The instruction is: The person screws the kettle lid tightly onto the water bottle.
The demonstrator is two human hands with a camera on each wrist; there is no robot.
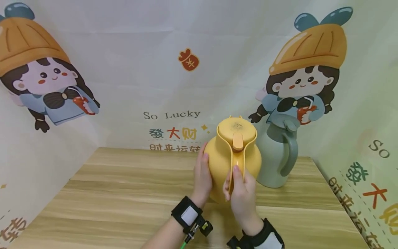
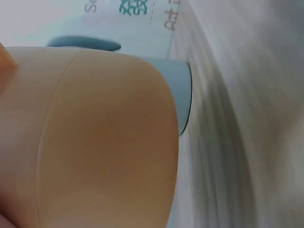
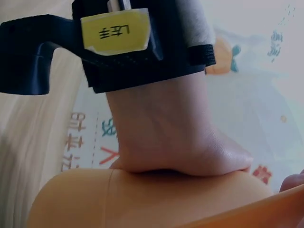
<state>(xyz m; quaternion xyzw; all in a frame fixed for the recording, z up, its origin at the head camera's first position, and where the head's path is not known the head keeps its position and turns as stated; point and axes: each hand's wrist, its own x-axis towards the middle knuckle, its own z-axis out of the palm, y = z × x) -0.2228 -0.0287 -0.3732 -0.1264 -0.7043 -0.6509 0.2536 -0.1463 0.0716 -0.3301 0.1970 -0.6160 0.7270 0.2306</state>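
Note:
A round-bellied yellow thermos jug point(image 1: 217, 155) with a lid on top is held between both hands, handle toward me. My right hand point(image 1: 243, 195) grips its handle point(image 1: 237, 159), thumb on the upper part. Around the left side of the belly lies my left hand point(image 1: 203, 176); its far fingers are mostly hidden. In the left wrist view the jug's base point(image 2: 171, 142) appears just off the table. The right wrist view has the left hand point(image 3: 166, 147) against the jug's body point(image 3: 95, 199).
A grey-green thermos jug point(image 1: 273, 162) stands close behind on the right, its handle facing right. The wood-grain table point(image 1: 140, 193) is bounded by a printed cloth backdrop point(image 1: 140, 69) at the back and sides. Each wrist wears a black strap with a camera.

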